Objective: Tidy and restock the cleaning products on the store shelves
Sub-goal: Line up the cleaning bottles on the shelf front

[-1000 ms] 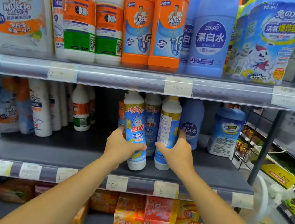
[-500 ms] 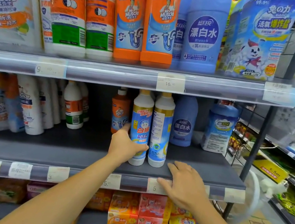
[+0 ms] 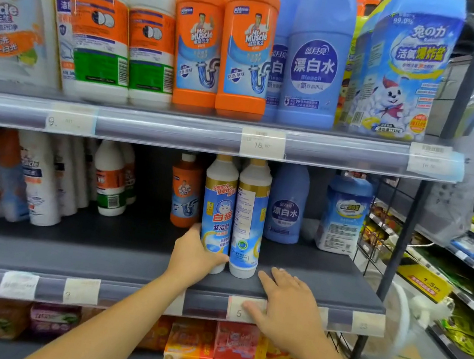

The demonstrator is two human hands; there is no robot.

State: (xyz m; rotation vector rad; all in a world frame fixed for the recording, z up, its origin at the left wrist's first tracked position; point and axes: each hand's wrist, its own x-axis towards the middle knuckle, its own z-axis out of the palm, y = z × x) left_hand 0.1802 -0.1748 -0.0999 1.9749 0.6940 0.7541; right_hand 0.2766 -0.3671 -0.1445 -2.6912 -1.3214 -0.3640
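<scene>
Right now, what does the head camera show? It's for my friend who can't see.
The person's left hand grips the base of a White Cat cleaner bottle on the middle shelf, beside a matching bottle. The right hand lies flat on the shelf's front edge, over a price tag. Orange Mr Muscle bottles and blue bleach bottles stand above.

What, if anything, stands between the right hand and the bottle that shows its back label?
Nothing visible does. The right hand rests flat at the front of the shelf, just right of the back-label bottle, with only bare shelf between them. The left hand grips the cat-label bottle on the other side.
</scene>
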